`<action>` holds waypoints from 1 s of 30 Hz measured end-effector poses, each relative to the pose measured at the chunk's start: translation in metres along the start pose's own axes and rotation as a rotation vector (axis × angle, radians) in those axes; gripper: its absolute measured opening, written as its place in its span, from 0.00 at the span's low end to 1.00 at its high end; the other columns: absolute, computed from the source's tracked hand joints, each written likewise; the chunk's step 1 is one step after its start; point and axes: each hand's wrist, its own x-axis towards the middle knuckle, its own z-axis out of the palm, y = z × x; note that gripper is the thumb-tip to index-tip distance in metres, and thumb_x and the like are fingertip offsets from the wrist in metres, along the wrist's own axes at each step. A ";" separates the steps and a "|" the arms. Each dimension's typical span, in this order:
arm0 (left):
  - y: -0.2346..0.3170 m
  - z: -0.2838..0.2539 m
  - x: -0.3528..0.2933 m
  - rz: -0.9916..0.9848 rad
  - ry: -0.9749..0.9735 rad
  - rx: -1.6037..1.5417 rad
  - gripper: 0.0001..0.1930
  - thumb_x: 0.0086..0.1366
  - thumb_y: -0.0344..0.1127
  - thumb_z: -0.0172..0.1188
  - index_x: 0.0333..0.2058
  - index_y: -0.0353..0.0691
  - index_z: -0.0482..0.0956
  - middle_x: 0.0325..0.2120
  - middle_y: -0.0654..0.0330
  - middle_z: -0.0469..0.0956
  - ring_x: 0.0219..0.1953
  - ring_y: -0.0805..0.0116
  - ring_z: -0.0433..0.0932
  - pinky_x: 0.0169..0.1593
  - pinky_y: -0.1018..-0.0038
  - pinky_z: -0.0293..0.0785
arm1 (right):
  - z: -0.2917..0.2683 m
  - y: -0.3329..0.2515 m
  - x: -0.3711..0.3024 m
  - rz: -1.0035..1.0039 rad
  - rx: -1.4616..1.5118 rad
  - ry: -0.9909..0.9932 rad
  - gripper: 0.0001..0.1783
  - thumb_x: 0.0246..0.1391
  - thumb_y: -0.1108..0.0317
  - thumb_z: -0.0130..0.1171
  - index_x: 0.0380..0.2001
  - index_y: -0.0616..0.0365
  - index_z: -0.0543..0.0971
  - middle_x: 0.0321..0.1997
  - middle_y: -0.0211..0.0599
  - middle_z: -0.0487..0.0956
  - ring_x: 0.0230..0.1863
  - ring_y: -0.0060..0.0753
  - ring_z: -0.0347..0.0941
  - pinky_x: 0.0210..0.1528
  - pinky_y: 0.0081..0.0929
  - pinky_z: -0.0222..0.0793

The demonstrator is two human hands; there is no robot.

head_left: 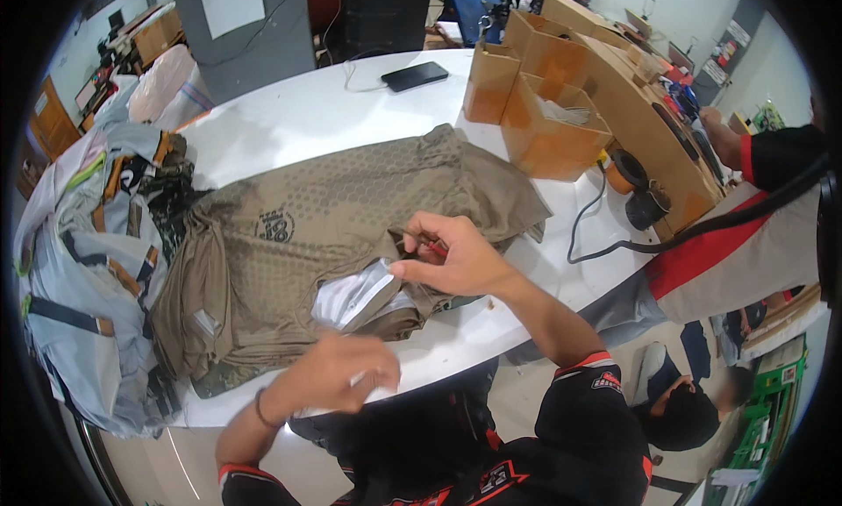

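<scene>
An olive-brown shirt with a hexagon pattern and a round dark print lies spread on the white table. Its neck opening shows a white lining inside. My right hand is closed over the shirt beside that opening, thumb and fingers around a small red object; most of it is hidden in the palm, so its kind does not show. Just in front of the shirt's near edge, my left hand hovers with curled fingers, smeared by motion; whether it holds anything is unclear.
A heap of grey and camouflage garments fills the table's left end. A black phone with a cable lies at the back. Open cardboard boxes, a black cable and tape rolls stand right. Another person's arm shows at far right.
</scene>
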 end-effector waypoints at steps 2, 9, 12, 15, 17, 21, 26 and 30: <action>0.011 0.008 -0.016 0.052 -0.087 0.079 0.07 0.55 0.22 0.67 0.33 0.41 0.82 0.32 0.61 0.84 0.31 0.58 0.84 0.34 0.65 0.81 | 0.008 0.003 0.002 -0.210 -0.137 0.135 0.22 0.54 0.56 0.78 0.36 0.60 0.78 0.25 0.31 0.73 0.27 0.25 0.69 0.32 0.26 0.69; 0.003 0.098 -0.078 -0.088 -0.302 0.277 0.13 0.65 0.30 0.61 0.48 0.39 0.84 0.41 0.55 0.84 0.36 0.57 0.86 0.41 0.65 0.84 | 0.028 0.002 0.007 -0.225 -0.225 0.147 0.21 0.53 0.61 0.77 0.41 0.61 0.79 0.30 0.40 0.81 0.30 0.32 0.79 0.36 0.31 0.77; -0.030 0.155 -0.113 -0.122 -0.297 0.610 0.20 0.66 0.30 0.57 0.56 0.35 0.80 0.52 0.47 0.80 0.44 0.53 0.86 0.52 0.64 0.83 | 0.029 0.011 0.004 -0.174 -0.252 0.183 0.17 0.51 0.67 0.77 0.41 0.60 0.81 0.28 0.40 0.82 0.27 0.28 0.79 0.33 0.27 0.77; -0.025 0.147 -0.108 -0.172 -0.294 0.342 0.28 0.60 0.30 0.63 0.60 0.35 0.78 0.49 0.45 0.80 0.49 0.48 0.84 0.60 0.59 0.78 | 0.030 0.017 0.003 -0.270 -0.310 0.256 0.14 0.49 0.73 0.75 0.39 0.60 0.82 0.26 0.37 0.82 0.24 0.23 0.77 0.30 0.23 0.74; 0.008 0.114 -0.088 -0.168 -0.192 0.173 0.18 0.61 0.31 0.68 0.51 0.38 0.85 0.32 0.54 0.82 0.35 0.56 0.84 0.41 0.64 0.81 | 0.033 0.020 0.003 -0.237 -0.271 0.236 0.13 0.49 0.75 0.73 0.39 0.61 0.82 0.25 0.36 0.82 0.24 0.21 0.76 0.30 0.22 0.73; 0.037 0.057 -0.051 -0.225 0.610 0.444 0.07 0.61 0.36 0.74 0.35 0.41 0.88 0.23 0.61 0.81 0.24 0.66 0.81 0.27 0.72 0.74 | 0.033 0.017 0.001 -0.191 -0.241 0.218 0.13 0.49 0.78 0.70 0.39 0.62 0.82 0.25 0.34 0.82 0.24 0.19 0.74 0.30 0.18 0.70; -0.016 0.012 -0.030 -0.554 1.055 0.750 0.11 0.56 0.37 0.77 0.31 0.37 0.85 0.21 0.60 0.78 0.20 0.68 0.75 0.28 0.71 0.72 | 0.036 0.017 0.004 -0.292 -0.275 0.230 0.14 0.47 0.79 0.69 0.39 0.61 0.83 0.27 0.36 0.83 0.25 0.22 0.78 0.33 0.20 0.74; -0.016 0.012 -0.034 -0.830 0.936 0.752 0.12 0.55 0.37 0.77 0.30 0.36 0.85 0.19 0.59 0.78 0.20 0.67 0.77 0.28 0.70 0.74 | 0.033 0.006 -0.005 -0.314 -0.426 0.299 0.15 0.45 0.78 0.69 0.40 0.58 0.84 0.29 0.37 0.85 0.27 0.30 0.82 0.36 0.23 0.78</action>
